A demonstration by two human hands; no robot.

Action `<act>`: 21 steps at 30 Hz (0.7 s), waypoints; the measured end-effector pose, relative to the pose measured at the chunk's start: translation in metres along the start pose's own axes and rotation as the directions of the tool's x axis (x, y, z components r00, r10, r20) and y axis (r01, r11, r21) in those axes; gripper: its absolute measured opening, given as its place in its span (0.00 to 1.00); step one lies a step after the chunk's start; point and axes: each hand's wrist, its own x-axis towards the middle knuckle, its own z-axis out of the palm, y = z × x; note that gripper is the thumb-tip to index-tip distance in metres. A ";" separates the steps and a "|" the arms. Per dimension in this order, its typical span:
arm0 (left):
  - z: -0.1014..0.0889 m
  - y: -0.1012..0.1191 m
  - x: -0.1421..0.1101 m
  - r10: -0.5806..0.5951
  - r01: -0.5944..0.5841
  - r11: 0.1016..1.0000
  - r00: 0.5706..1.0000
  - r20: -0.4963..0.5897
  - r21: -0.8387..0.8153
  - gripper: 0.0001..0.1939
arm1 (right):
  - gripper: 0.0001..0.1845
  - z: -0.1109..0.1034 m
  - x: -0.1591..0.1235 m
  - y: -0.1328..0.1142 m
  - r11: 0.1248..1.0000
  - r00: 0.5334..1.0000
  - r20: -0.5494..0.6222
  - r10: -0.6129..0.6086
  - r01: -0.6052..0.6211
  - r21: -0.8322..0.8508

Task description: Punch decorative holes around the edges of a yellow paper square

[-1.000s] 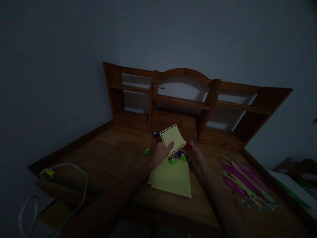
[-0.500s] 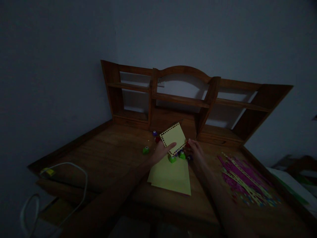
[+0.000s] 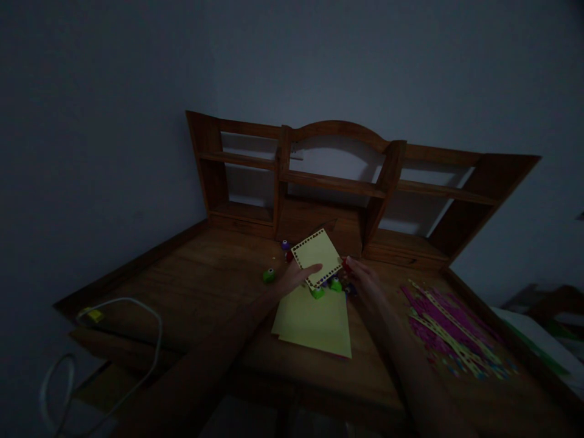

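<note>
My left hand (image 3: 296, 275) grips a yellow sheet of paper (image 3: 317, 252), thumb on top and fingers beneath. Small shapes are punched along three of the sheet's edges. In my right hand (image 3: 362, 275) is a small red craft punch (image 3: 346, 264), set against the sheet's right corner; the fingers partly cover it. Just below the held sheet lie two green craft punches (image 3: 317, 292) and a dark purple one (image 3: 350, 290). Under them rests a stack of yellow paper (image 3: 314, 325). Another green punch (image 3: 269, 275) sits left of my left hand, with a purple punch (image 3: 285, 244) farther back.
A wooden shelf unit (image 3: 337, 182) stands along the back of the desk (image 3: 196, 274). Punched yellow and magenta paper strips (image 3: 449, 322) with scattered bits are heaped at the right. A white cable (image 3: 157, 328) loops over the left front edge. The room is dim.
The held sheet has shifted slightly left and tilted a little, together with my left hand. My right hand stays at the sheet's right corner with the red punch.
</note>
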 end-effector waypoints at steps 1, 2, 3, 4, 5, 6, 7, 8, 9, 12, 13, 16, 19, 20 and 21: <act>0.000 0.000 0.000 0.009 -0.009 1.000 1.000 0.006 0.006 0.23 | 0.19 -0.001 0.001 0.001 1.000 1.000 -0.004 0.012 -0.012 0.002; 0.000 0.000 0.000 0.024 -0.024 1.000 1.000 0.011 0.014 0.23 | 0.19 -0.002 0.003 0.003 1.000 1.000 -0.009 0.022 -0.022 0.006; 0.000 0.000 0.000 0.043 -0.044 0.999 0.999 0.012 0.022 0.24 | 0.18 -0.004 0.004 0.004 1.000 1.000 -0.015 0.027 -0.027 0.010; 0.000 0.000 0.000 0.063 -0.063 0.998 0.998 0.008 0.030 0.24 | 0.18 -0.005 0.005 0.006 1.000 0.999 -0.023 0.029 -0.029 0.012; 0.000 0.000 0.001 0.082 -0.082 0.996 0.997 -0.001 0.038 0.24 | 0.18 -0.006 0.006 0.007 0.999 0.999 -0.031 0.029 -0.029 0.013; 0.000 0.000 0.001 0.098 -0.097 0.994 0.995 -0.012 0.043 0.24 | 0.19 -0.007 0.007 0.008 1.000 0.999 -0.037 0.028 -0.028 0.013; 0.000 -0.001 0.002 0.112 -0.110 0.993 0.993 -0.023 0.048 0.24 | 0.19 -0.008 0.008 0.009 1.000 0.999 -0.039 0.026 -0.025 0.012; 0.000 -0.002 0.003 0.123 -0.121 0.991 0.992 -0.034 0.054 0.24 | 0.19 -0.009 0.009 0.010 1.000 0.999 -0.040 0.021 -0.020 0.012; 0.000 -0.003 0.003 0.132 -0.129 0.990 0.990 -0.041 0.061 0.25 | 0.19 -0.010 0.009 0.011 1.000 0.999 -0.040 0.015 -0.014 0.013; -0.001 -0.004 0.004 0.145 -0.140 0.986 0.988 -0.046 0.087 0.25 | 0.19 -0.012 0.012 0.013 1.000 0.999 -0.040 0.001 0.000 0.014; -0.001 -0.004 0.004 0.147 -0.142 0.985 0.988 -0.046 0.094 0.24 | 0.19 -0.012 0.013 0.013 1.000 0.999 -0.045 -0.006 0.006 0.004; -0.001 -0.002 0.002 0.152 -0.146 0.983 0.987 -0.050 0.110 0.23 | 0.21 -0.014 0.016 0.013 0.996 0.997 -0.054 -0.050 0.046 -0.070; -0.001 -0.001 0.002 0.155 -0.145 0.980 0.986 -0.068 0.136 0.23 | 0.22 -0.014 0.016 0.012 0.992 0.997 -0.040 -0.073 0.068 -0.109; -0.001 -0.002 0.002 0.153 -0.142 0.980 0.986 -0.073 0.142 0.23 | 0.21 -0.014 0.016 0.012 0.993 0.997 -0.041 -0.067 0.063 -0.102; -0.002 -0.003 0.003 0.146 -0.134 0.980 0.986 -0.076 0.144 0.24 | 0.20 -0.014 0.015 0.011 0.994 0.997 -0.045 -0.057 0.052 -0.092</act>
